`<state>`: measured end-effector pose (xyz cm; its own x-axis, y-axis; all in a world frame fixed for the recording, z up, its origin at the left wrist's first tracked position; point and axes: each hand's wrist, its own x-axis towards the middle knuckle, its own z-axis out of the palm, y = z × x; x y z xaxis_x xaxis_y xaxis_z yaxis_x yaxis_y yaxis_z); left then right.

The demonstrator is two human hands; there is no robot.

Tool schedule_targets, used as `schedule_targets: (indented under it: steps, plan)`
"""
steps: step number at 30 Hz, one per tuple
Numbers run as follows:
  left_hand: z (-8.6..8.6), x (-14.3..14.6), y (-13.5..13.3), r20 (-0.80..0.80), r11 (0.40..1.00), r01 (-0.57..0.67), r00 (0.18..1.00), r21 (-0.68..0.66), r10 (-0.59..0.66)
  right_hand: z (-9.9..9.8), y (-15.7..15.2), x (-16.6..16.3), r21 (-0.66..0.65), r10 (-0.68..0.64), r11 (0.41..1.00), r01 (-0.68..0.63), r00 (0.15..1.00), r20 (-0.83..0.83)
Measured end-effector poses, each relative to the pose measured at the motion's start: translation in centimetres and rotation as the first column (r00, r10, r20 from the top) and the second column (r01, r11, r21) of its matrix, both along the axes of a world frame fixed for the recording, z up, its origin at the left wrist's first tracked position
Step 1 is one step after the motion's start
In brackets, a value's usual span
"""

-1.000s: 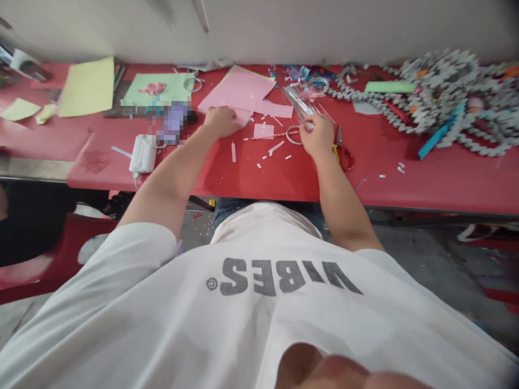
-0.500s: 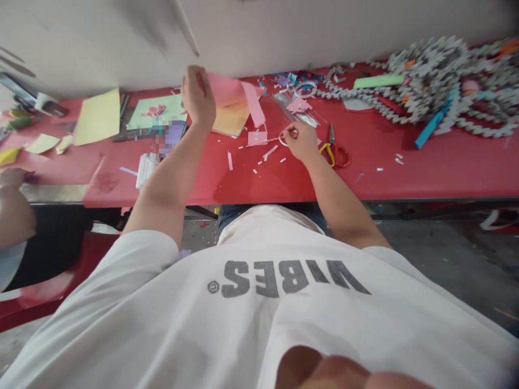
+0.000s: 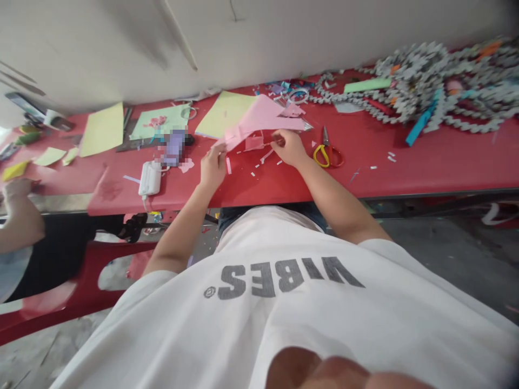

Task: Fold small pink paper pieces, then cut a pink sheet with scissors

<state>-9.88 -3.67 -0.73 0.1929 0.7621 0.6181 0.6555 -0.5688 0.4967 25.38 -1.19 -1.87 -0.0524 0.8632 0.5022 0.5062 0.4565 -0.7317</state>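
My left hand (image 3: 213,166) pinches the near corner of a pink paper sheet (image 3: 259,118) and holds it up over the red table (image 3: 405,162). My right hand (image 3: 288,147) is closed near the sheet's lower edge, fingers curled by a small pink scrap (image 3: 254,142); what it grips is too small to name. A yellow-green sheet (image 3: 223,113) lies flat behind the pink one. Small white and pink paper offcuts (image 3: 267,155) litter the table between my hands.
Scissors with yellow and red handles (image 3: 326,154) lie right of my right hand. A big grey paper chain pile (image 3: 425,86) fills the far right. A white device (image 3: 149,178), yellow sheets (image 3: 103,129) and a flower card (image 3: 160,121) lie left. Another person's arm (image 3: 20,216) is at far left.
My left hand lifted the pink sheet off the pile, raised it high, then brought it down toward me. The yellow-green sheet beneath is now uncovered. My right hand shifted slightly left.
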Motion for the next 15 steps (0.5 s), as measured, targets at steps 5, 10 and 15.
schedule_targets:
  steps: [5,10,15]
  plan:
    - [-0.3,1.1,-1.7,-0.207,0.993,0.12,0.971,-0.015,-0.12,-0.3,0.5,0.1,-0.053,-0.01,0.999,0.005,0.996,-0.093]
    - [-0.6,1.0,-1.9,-0.099,0.994,0.098,0.99,-0.045,-0.102,-0.7,1.1,0.7,-0.038,-0.09,0.995,0.091,0.995,0.038]
    - [1.2,1.4,3.8,0.2,0.988,-0.108,0.971,-0.113,0.129,-1.4,2.2,1.4,0.085,-0.042,0.996,0.028,0.985,0.169]
